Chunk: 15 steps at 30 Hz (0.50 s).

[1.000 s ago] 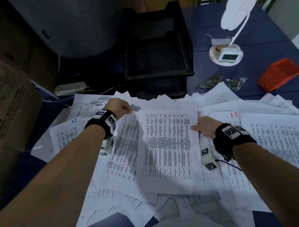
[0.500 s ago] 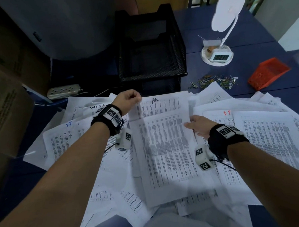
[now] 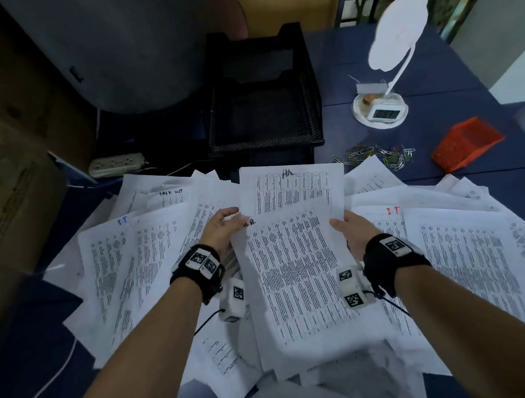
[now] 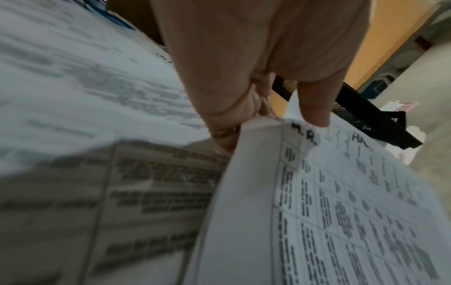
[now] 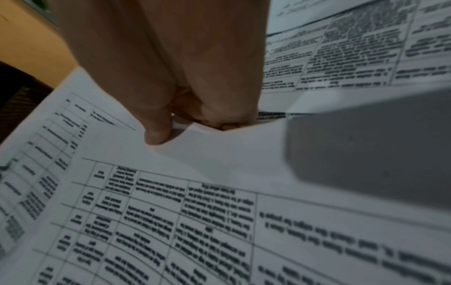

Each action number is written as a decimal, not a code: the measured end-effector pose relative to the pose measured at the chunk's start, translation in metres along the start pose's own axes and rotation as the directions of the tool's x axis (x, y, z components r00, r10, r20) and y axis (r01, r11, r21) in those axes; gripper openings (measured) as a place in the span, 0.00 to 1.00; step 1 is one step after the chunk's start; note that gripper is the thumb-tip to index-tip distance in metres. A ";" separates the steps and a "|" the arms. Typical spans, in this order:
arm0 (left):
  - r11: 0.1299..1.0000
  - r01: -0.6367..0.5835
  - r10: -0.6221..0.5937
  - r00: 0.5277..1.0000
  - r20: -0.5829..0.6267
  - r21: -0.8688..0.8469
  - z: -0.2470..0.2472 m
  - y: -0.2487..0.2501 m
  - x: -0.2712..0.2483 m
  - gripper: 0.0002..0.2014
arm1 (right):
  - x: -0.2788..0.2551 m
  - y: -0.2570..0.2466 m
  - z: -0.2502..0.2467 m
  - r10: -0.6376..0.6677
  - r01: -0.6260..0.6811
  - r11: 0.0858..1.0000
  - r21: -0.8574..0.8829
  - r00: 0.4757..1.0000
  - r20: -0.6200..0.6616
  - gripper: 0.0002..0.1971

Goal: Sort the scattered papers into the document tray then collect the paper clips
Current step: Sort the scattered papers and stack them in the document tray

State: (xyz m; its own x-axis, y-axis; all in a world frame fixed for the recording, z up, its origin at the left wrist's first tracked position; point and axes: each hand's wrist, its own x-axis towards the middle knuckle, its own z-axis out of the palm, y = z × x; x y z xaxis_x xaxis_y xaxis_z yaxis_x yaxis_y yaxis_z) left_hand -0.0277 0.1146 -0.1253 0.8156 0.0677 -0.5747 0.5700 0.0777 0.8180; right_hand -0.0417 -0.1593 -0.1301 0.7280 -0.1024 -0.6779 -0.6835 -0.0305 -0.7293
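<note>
Printed sheets (image 3: 456, 250) lie scattered over the blue table. I hold a small stack of printed papers (image 3: 294, 257) above the pile, top sheet marked "H.R.". My left hand (image 3: 226, 227) pinches its left edge, thumb on top in the left wrist view (image 4: 314, 108). My right hand (image 3: 345, 228) grips the right edge, thumb on top and fingers under the paper (image 5: 219, 154). The black mesh document tray (image 3: 263, 108) stands just beyond the stack, its top tier bare. Coloured paper clips (image 3: 376, 157) lie in a heap right of the tray.
An orange mesh box (image 3: 466, 143) lies tipped at the right. A white desk lamp with a clock base (image 3: 380, 109) stands behind the clips. A power strip (image 3: 117, 164) and cardboard boxes (image 3: 11, 191) are at the left.
Both hands have taken hold of sheets from the pile and lifted them off the table as a stack, the left hand moving in to the left edge.
</note>
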 end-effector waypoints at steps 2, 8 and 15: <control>0.984 0.069 -0.070 0.998 0.001 -0.166 -0.003 -0.004 -0.007 0.15 | 0.000 -0.001 -0.004 -0.005 0.006 0.999 0.032 1.000 -0.007 0.19; 0.919 -0.016 0.079 0.986 -0.145 0.394 0.008 -0.003 -0.011 0.08 | 0.003 -0.005 -0.006 -0.011 0.024 0.986 -0.166 0.997 0.081 0.17; 0.889 -0.164 0.288 0.926 -0.243 0.428 0.024 0.003 -0.009 0.08 | 0.033 0.005 0.001 -0.059 0.205 0.787 -0.582 0.964 0.260 0.34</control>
State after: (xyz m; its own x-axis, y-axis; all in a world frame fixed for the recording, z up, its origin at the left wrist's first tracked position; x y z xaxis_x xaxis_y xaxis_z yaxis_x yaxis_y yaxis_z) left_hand -0.0314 0.0899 -0.1172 0.8954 0.3263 -0.3030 0.4155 -0.3675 0.8321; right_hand -0.0215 -0.1621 -0.1561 0.7563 0.1611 -0.6340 -0.4198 -0.6238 -0.6593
